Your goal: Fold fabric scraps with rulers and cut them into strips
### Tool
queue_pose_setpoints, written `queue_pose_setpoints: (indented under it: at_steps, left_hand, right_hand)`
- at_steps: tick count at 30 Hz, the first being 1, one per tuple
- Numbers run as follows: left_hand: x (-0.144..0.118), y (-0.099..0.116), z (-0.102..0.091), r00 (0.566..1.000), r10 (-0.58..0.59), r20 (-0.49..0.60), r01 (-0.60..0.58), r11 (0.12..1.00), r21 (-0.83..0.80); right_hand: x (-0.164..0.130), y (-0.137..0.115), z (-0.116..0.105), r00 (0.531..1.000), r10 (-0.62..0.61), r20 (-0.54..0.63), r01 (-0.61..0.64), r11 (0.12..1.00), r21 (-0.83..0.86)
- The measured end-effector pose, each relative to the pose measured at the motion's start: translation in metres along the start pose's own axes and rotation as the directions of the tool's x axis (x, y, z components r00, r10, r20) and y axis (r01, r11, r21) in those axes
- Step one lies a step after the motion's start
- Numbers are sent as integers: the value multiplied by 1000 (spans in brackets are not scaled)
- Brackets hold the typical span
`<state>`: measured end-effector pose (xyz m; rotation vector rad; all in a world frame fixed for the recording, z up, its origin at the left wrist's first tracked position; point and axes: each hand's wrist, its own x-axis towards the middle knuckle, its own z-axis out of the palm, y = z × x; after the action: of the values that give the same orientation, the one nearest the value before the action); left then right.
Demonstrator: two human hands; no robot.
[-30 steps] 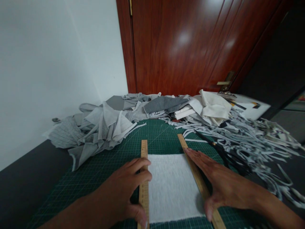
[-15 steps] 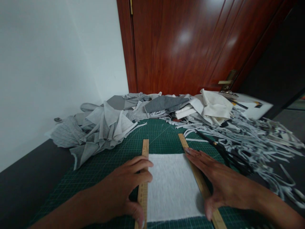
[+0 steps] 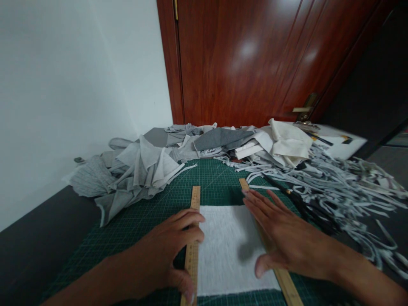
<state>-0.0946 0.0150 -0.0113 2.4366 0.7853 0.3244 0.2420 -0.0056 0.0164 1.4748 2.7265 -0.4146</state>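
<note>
A piece of pale grey fabric (image 3: pixel 223 255) lies flat on a green cutting mat (image 3: pixel 127 229), between two wooden rulers. My left hand (image 3: pixel 178 242) rests across the left ruler (image 3: pixel 195 193), its fingers apart and its thumb low on the ruler, pressing rather than gripping. Over the right ruler (image 3: pixel 288 287) hovers or rests my right hand (image 3: pixel 280 233), fingers stretched out and thumb spread over the fabric. A shadow falls on the fabric beneath it. Whether the right palm touches the ruler, I cannot tell.
Grey fabric scraps (image 3: pixel 140 170) are heaped at the left. A cream fabric piece (image 3: pixel 290 142) tops the back pile. Many thin cloth strips (image 3: pixel 344 191) lie tangled at the right, around a dark tool (image 3: pixel 315 212). Behind stands a brown door (image 3: pixel 239 63).
My right hand has shifted left and slightly up, its thumb moving off the right ruler and over the fabric. My left hand, the rulers and the fabric look unmoved.
</note>
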Motion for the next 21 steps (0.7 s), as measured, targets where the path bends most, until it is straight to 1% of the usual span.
queue_pose_setpoints:
  at_steps: [2,4,5,7,9,12,15,17,19,21]
  left_hand:
    - [0,1,0,1000,4,-6,-4,1000,-2]
    - [0,2,0,1000,6,-3,-6,1000,2]
    - [0,3,1,1000,1,-4,-1,1000,3]
    - [-1,4,2,1000,-5,-23,5,1000,0]
    - [-3,3,3,999,-10,-39,10,1000,-4]
    - [-8,3,0,1000,-19,-19,19,1000,2]
    - [-13,1,-8,1000,4,6,-4,1000,15]
    - [-17,-1,-13,999,49,-14,-49,999,12]
    - [-21,-4,-16,995,89,-55,-89,996,5]
    - [-24,-9,-17,992,100,-79,-100,995,2]
  right_hand:
    - [11,-20,0,994,-69,-84,72,997,35]
    - [25,-41,4,979,-130,-158,151,981,126]
    - [32,-50,7,972,-156,-177,189,965,185]
    - [44,-62,17,962,-217,-166,257,925,278]
    - [51,-66,26,951,-253,-176,298,903,310]
    - [54,-63,35,950,-260,-170,303,900,312]
    - [52,-62,36,946,-290,-147,321,906,277]
    - [51,-65,34,947,-294,-126,318,914,253]
    - [50,-69,31,957,-274,-98,290,928,232]
    - [51,-74,29,967,-245,-73,255,943,216]
